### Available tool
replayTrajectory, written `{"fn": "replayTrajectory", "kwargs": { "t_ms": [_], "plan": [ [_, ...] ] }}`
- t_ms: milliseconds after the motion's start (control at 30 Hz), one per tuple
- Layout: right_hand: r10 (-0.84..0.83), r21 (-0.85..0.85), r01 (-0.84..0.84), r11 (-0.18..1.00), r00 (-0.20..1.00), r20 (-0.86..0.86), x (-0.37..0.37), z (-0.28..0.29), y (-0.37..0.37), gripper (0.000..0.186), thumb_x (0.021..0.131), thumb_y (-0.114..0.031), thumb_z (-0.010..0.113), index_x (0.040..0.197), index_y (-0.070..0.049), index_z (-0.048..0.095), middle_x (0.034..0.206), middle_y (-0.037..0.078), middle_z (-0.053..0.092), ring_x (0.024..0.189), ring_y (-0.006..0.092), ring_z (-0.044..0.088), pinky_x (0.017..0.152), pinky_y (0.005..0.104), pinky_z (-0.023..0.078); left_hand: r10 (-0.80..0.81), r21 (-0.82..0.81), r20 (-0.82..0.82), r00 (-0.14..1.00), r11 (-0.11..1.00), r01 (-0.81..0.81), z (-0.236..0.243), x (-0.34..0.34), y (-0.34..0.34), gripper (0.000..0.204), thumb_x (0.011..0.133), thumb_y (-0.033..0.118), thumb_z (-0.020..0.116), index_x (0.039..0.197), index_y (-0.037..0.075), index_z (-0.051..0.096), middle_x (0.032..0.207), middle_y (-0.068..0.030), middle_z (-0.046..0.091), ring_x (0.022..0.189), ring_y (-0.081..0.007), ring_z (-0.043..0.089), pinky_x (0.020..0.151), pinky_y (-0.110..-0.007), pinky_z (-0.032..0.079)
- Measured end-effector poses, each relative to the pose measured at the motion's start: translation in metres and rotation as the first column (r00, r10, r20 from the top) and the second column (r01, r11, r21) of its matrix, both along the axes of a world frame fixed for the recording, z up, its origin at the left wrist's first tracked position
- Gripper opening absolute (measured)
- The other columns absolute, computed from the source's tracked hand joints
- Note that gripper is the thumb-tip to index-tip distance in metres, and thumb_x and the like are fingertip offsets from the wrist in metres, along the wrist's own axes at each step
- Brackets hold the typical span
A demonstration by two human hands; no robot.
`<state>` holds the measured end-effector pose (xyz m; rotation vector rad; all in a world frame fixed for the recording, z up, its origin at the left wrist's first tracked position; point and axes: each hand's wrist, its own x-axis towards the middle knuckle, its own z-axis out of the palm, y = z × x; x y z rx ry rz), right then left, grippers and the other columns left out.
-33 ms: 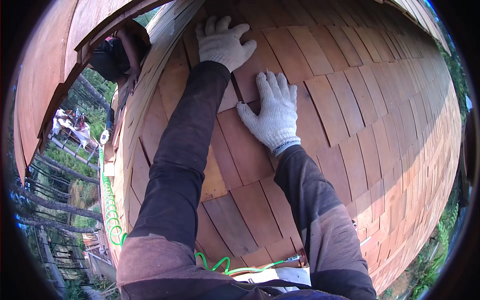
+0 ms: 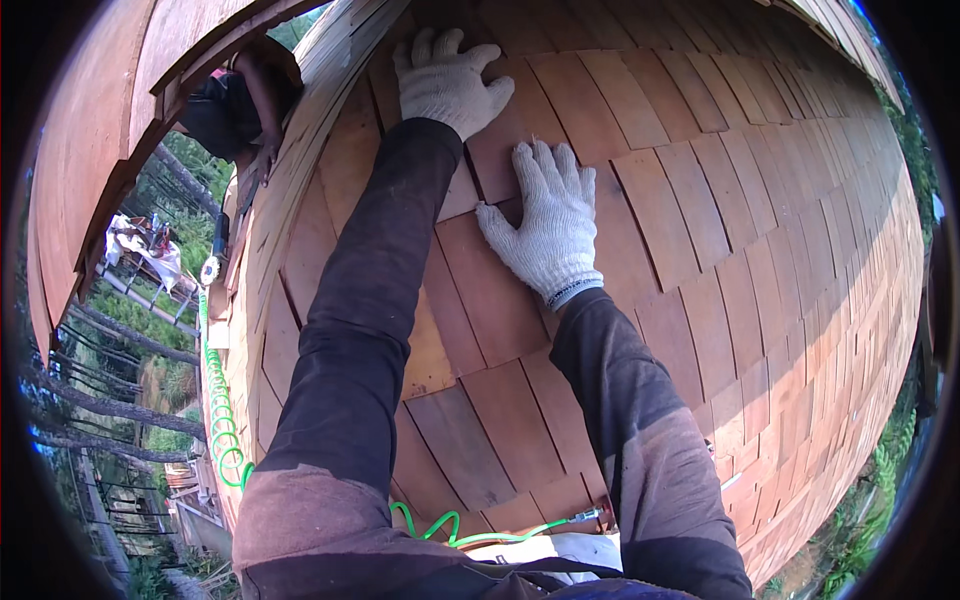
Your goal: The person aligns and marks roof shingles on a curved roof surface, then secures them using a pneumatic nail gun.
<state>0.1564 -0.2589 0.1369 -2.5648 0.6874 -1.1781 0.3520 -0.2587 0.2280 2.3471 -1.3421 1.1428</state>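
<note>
My left hand [image 2: 450, 80], in a pale knit glove, rests with fingers spread on the upper rows of reddish wooden shingles [image 2: 490, 290]. Lower and to the right, my right hand [image 2: 540, 220], gloved alike, lies flat on the shingles with its fingers apart, its thumb toward a seam between two pieces. Whatever lies directly under each palm is hidden. Both dark sleeves stretch up from the bottom edge across the curved shingled surface.
At upper left, a co-worker's arm [image 2: 265, 130] shows under a shingled overhang [image 2: 90, 170]. A tool [image 2: 212, 265] and green coiled hose [image 2: 225, 430] hang at the left. More hose with a metal fitting [image 2: 585, 515] lies below me. Trees and scaffolding [image 2: 145, 300] show far left.
</note>
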Motion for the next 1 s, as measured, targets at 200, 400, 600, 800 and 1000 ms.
{"fn": "replayTrajectory", "kwargs": {
  "t_ms": [200,400,600,800,1000],
  "plan": [
    [0.025,-0.016,-0.025,1.000,0.999,-0.027,0.000,-0.002,-0.004,0.074,0.092,-0.045,0.069,0.150,-0.003,0.050,0.156,0.021,0.048,0.148,0.0445,0.037,0.124,0.0618,0.022,-0.078,-0.071,-0.054,0.996,0.995,0.074,0.006,-0.013,0.004,0.058,0.086,0.053,0.069,0.136,0.023,0.069,0.152,-0.0180,0.052,0.146,-0.0420,0.039,0.123,-0.059,0.023],
    [-0.006,-0.061,0.002,0.998,0.997,-0.071,0.000,-0.001,-0.001,0.072,0.095,-0.045,0.066,0.151,-0.004,0.049,0.157,0.021,0.046,0.149,0.0444,0.036,0.124,0.0629,0.022,0.003,-0.030,-0.008,1.000,1.000,-0.004,0.002,-0.004,0.001,0.057,0.090,0.059,0.067,0.140,0.033,0.065,0.158,-0.0111,0.050,0.151,-0.0372,0.035,0.126,-0.060,0.016],
    [0.014,-0.047,-0.020,0.999,0.993,-0.116,-0.001,0.004,0.000,0.070,0.099,-0.045,0.063,0.154,-0.005,0.046,0.159,0.020,0.043,0.149,0.0438,0.035,0.122,0.0633,0.024,0.010,-0.061,0.038,0.999,0.998,-0.008,-0.005,0.004,-0.005,0.057,0.090,0.059,0.067,0.140,0.033,0.064,0.157,-0.0110,0.051,0.150,-0.0366,0.036,0.125,-0.061,0.017],
    [-0.014,-0.142,0.012,0.990,1.000,-0.014,-0.001,0.000,-0.002,0.065,0.093,-0.039,0.069,0.144,-0.005,0.050,0.149,0.018,0.050,0.139,0.0408,0.042,0.114,0.0624,0.033,0.028,-0.038,0.009,1.000,0.999,-0.028,0.005,0.007,0.000,0.061,0.090,0.063,0.065,0.142,0.031,0.063,0.155,-0.0122,0.051,0.149,-0.0374,0.038,0.125,-0.061,0.018],
    [0.002,-0.132,-0.007,0.991,0.999,-0.035,0.001,0.001,-0.001,0.066,0.093,-0.041,0.068,0.145,-0.004,0.049,0.150,0.018,0.049,0.138,0.0402,0.042,0.115,0.0623,0.031,0.242,-0.136,-0.121,0.963,0.957,-0.257,0.030,0.007,0.018,0.079,0.085,0.071,0.064,0.152,0.028,0.056,0.162,-0.0172,0.041,0.148,-0.0426,0.038,0.121,-0.060,0.027]
  ]
}}
